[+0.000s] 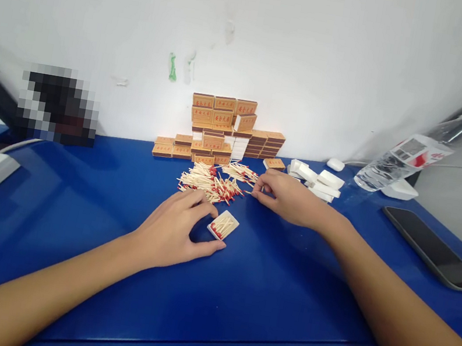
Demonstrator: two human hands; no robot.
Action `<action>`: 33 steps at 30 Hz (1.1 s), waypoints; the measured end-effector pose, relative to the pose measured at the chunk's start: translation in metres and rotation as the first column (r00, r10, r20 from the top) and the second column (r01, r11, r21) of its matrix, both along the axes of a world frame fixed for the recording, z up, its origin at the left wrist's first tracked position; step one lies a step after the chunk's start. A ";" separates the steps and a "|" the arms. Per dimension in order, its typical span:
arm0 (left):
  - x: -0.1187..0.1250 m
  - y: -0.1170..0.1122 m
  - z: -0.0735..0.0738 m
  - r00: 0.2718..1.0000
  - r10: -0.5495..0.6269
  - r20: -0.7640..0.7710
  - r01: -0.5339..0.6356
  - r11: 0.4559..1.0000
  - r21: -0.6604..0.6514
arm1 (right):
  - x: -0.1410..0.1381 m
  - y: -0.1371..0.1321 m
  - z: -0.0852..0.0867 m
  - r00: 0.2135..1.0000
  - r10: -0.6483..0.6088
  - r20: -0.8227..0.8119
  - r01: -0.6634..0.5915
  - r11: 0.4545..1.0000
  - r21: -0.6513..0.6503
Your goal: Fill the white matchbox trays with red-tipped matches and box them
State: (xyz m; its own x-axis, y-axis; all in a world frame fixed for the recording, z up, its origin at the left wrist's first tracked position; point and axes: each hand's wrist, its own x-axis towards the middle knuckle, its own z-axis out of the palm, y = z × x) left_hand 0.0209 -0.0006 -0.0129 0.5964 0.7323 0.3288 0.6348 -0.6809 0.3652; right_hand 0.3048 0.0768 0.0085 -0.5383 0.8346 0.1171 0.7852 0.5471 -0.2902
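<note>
Left hand (pixel 175 230), fingers curled, clasped the match tray (pixel 223 225); at its two o'clock, right hand (pixel 289 199), fingertips bent, touched loose matches (pixel 215 183), grip indiscernible.

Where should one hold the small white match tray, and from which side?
Grip the tray by its low outer walls, thumb on the near wall, fingers on the far one, coming from the left as the left hand does. It lies flat, open side up, so keep it level.
</note>
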 end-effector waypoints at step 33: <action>-0.012 0.001 0.001 0.996 -0.083 0.045 0.081 0.996 0.050 | -0.049 -0.064 0.013 0.964 0.240 -0.110 -0.250 0.965 -0.083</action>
